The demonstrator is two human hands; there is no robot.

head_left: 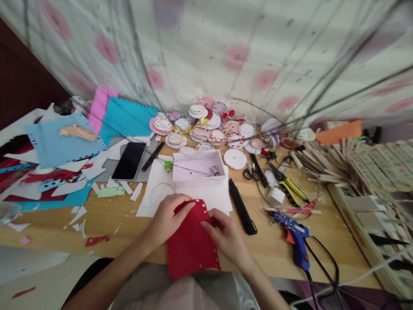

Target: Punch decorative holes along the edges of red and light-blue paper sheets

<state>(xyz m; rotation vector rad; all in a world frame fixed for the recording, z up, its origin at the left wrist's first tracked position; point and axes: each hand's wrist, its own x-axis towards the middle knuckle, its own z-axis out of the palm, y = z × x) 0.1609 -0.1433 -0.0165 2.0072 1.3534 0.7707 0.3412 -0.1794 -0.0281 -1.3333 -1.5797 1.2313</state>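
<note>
Both hands hold the red punched sheet (191, 247). The left hand (167, 219) is closed over its top left corner and the right hand (226, 234) pinches its right edge. It runs lengthwise from their grip toward the person, overhanging the wooden table (129, 254).

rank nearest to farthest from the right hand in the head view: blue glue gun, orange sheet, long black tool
1. long black tool, just right of the right hand
2. blue glue gun, farther right
3. orange sheet, far back right
</note>
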